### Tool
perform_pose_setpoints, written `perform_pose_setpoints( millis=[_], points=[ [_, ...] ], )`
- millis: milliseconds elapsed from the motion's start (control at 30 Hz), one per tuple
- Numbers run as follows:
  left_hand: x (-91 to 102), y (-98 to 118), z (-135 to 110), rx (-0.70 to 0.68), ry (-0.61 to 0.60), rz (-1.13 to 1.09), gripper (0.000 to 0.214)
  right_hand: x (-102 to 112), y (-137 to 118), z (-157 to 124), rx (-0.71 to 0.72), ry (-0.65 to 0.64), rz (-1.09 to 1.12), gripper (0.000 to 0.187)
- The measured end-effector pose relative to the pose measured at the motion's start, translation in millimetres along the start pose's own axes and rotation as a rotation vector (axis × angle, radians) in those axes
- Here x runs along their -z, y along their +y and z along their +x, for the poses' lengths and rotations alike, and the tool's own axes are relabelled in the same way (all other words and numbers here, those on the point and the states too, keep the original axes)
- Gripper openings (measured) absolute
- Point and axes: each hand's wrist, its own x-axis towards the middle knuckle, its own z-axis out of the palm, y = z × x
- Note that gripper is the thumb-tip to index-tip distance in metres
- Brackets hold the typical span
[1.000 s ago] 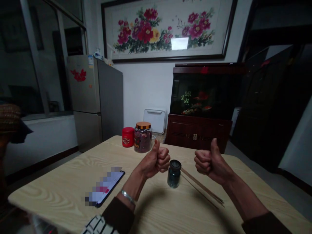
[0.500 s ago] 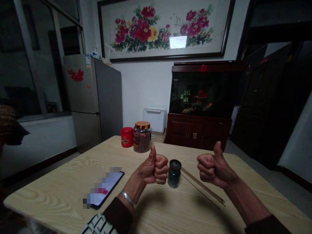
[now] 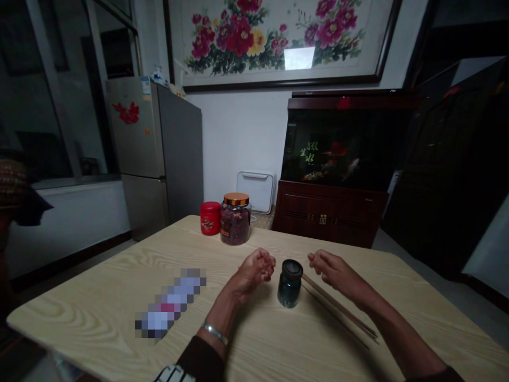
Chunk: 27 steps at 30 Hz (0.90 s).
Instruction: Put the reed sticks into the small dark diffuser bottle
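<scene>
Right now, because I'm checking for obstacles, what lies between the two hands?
In the head view, a small dark glass jar stands between the left hand and right hand, with the ends of two long chopsticks just right of it.

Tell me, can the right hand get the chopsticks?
Probably yes. The right hand is right by the chopsticks, and nothing stands between them. The dark glass jar sits beside the sticks' near ends, so it doesn't seem to block the way.
</scene>
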Motion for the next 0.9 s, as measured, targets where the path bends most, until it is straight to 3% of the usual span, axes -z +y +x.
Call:
perform_pose_setpoints(
  millis=[67,167,300,400,533,600,733,800,900],
  points=[
    [2.3,-24,6,0.012,0.086,0.199,0.058,-13,4,6,0.077,0.059,-0.336,0.046],
    [1.4,-59,17,0.016,0.024,0.356,0.078,-31,4,18,0.078,0.036,-0.684,0.049],
    [0.4,-89,26,-0.064,0.056,0.495,0.061,-46,-1,33,0.073,-0.053,-0.924,0.048],
    [3.4,-94,30,-0.081,0.064,0.545,0.05,-49,-4,40,0.082,-0.09,-0.969,0.043],
    [7.5,-93,32,-0.064,0.074,0.591,0.055,-44,-4,44,0.082,-0.13,-0.935,0.038],
    [8.4,-91,32,-0.075,0.07,0.598,0.057,-34,-2,44,0.148,-0.227,-0.832,0.037],
    [8.5,-88,30,-0.092,0.072,0.592,0.056,-17,0,40,0.262,-0.467,-0.555,0.075],
    [8.1,-86,29,-0.097,0.072,0.585,0.057,-17,0,38,0.218,-0.408,-0.565,0.084],
    [7.5,-86,29,-0.09,0.057,0.581,0.059,-27,-2,37,0.146,-0.213,-0.748,0.07]
  ],
)
